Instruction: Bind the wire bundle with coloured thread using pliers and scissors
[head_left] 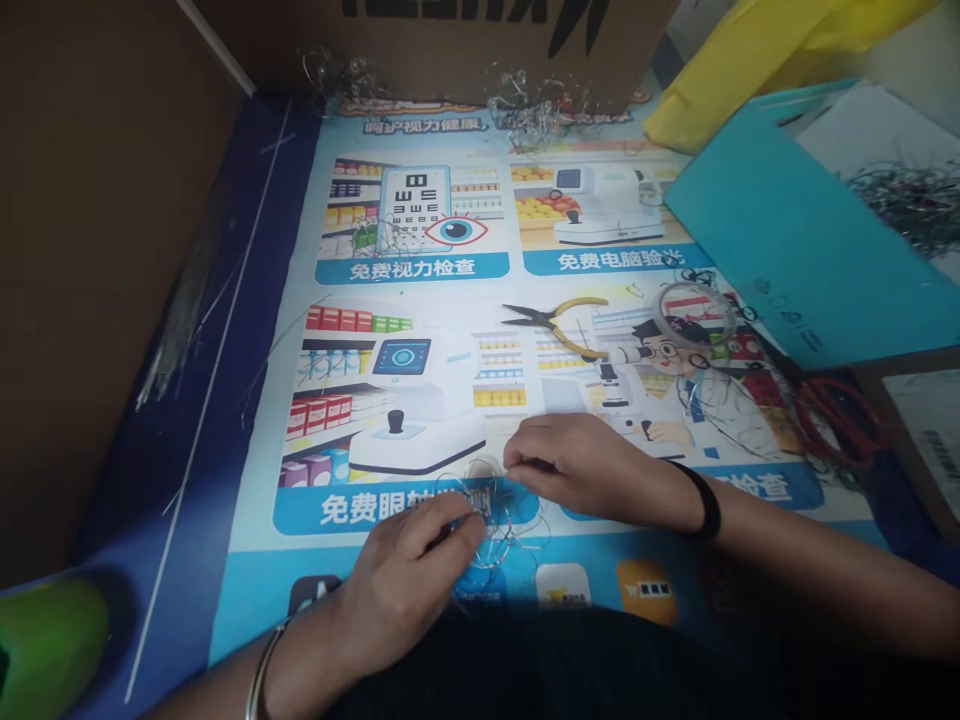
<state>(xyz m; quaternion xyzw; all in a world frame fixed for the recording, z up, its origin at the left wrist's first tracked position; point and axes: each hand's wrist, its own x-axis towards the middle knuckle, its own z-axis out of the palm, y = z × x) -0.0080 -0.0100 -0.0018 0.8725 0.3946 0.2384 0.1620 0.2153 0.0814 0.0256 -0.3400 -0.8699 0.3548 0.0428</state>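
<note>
A loose tangle of thin wire (496,545) lies in loops on the printed poster (259,515), close to my body. My left hand (409,570) is closed in a pinch at the tangle's left side, with wire at its fingertips. Just above and right of the loops, my right hand (577,462) is also pinched closed, thumb against curled fingers. Whatever it holds is too fine to make out. Beyond that hand, yellow-handled pliers (555,320) lie with their jaws pointing left.
Red-handled scissors (840,420), a clear tape roll (694,315) and a turquoise box (802,270) holding wire sit on the right. More tangles (525,110) lie by the cardboard box (465,55). A wire bundle (180,330) is left; a green object (56,640) stands lower left.
</note>
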